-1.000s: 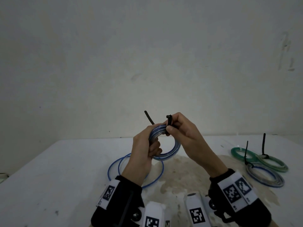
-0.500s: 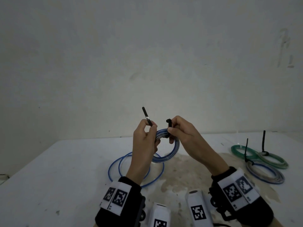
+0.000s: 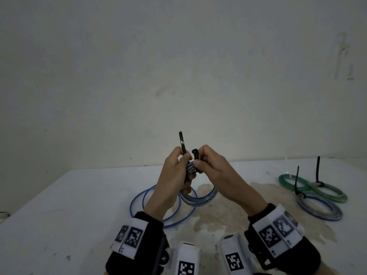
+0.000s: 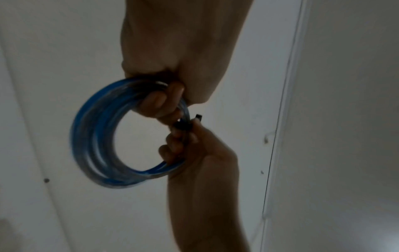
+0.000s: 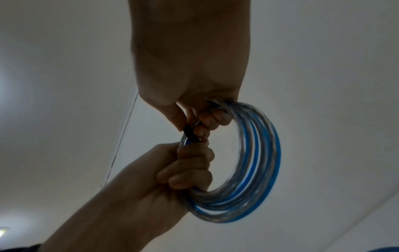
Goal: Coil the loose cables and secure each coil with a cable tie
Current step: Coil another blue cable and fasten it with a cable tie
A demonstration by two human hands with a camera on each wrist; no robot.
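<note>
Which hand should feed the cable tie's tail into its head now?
Probably the left hand: it already pinches the cable tie tail, which stands free above the blue coil. The right hand steadies the head end.

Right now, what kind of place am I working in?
Probably a bare workroom or test bench, not a lived-in room: a stained white table against a plain scuffed wall, with only cable coils on it.

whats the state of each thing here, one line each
blue-and-clear coiled cable: held up off the table by both hands
black plastic cable tie: wrapped round it, ends apart
left hand: pinches the tie's tail
right hand: pinches the tie's head end
loose blue cable loops: flat, untied
green coils: tied
grey-blue coil: tied
</note>
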